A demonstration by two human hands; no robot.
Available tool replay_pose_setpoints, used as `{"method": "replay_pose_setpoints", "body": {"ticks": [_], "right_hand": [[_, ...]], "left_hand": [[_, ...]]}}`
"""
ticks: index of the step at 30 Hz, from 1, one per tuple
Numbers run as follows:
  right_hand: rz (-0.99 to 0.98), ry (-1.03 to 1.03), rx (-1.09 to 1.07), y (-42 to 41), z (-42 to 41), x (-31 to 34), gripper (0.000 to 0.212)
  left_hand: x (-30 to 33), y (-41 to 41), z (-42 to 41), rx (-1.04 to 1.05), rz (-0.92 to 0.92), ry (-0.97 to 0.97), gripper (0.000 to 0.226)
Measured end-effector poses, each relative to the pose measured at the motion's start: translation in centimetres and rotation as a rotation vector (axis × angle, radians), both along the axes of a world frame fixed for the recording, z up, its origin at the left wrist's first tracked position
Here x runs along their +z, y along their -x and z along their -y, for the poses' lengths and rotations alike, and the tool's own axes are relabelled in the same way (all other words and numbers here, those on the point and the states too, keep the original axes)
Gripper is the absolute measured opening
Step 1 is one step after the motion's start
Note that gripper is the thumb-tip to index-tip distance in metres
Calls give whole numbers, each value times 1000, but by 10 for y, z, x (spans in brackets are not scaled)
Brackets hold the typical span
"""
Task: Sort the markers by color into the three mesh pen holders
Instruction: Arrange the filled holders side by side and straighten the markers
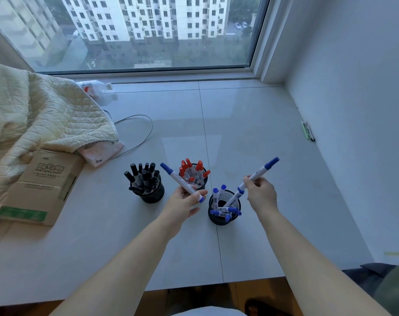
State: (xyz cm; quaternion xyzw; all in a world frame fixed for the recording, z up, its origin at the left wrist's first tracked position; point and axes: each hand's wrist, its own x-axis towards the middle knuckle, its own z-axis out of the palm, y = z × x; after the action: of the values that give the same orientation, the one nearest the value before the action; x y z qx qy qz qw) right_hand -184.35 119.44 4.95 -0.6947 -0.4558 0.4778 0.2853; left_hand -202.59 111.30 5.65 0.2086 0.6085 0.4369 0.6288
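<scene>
Three black mesh holders stand in a row on the white sill. The left holder (153,194) is full of black markers (142,176), the middle holder (202,184) holds red markers (191,171), and the right holder (223,218) holds several blue markers (223,209). My left hand (184,201) grips a blue marker (178,179) in front of the middle holder, tilted up to the left. My right hand (261,193) grips another blue marker (258,173), its lower end angled down into the right holder's mouth.
A cardboard box (41,185) and a quilted cream blanket (34,117) lie at the left. A plastic bottle (96,88) and a thin cable (139,133) sit behind them. Small pens (307,131) lie along the right wall. The sill's front edge is near my elbows.
</scene>
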Motion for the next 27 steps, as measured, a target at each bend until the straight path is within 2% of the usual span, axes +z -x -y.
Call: {"method": "replay_pose_setpoints", "body": {"ticks": [4,7,14,19,22,27], "right_hand": [[30,20,9,-1,2,-5,6],[13,20,58,-1,3,-7,12],[168,-31,225,1,7,-12,9],[244,-55,288,4,5,-18,6],[278,-93,288,5,5,-23,6],[380,-112,324,6,2,-31,8]], "left_hand": [[-6,0,0,52,-82,12,8],[-9,-1,-1,95,-89,28,11],[-22,-1,-4,118,-251,73,13],[-29,-1,-7,207,-272,70,4],[-32,-2,-8,241,-262,66,12],[-33,-6,-13,283,-127,91,7]]}}
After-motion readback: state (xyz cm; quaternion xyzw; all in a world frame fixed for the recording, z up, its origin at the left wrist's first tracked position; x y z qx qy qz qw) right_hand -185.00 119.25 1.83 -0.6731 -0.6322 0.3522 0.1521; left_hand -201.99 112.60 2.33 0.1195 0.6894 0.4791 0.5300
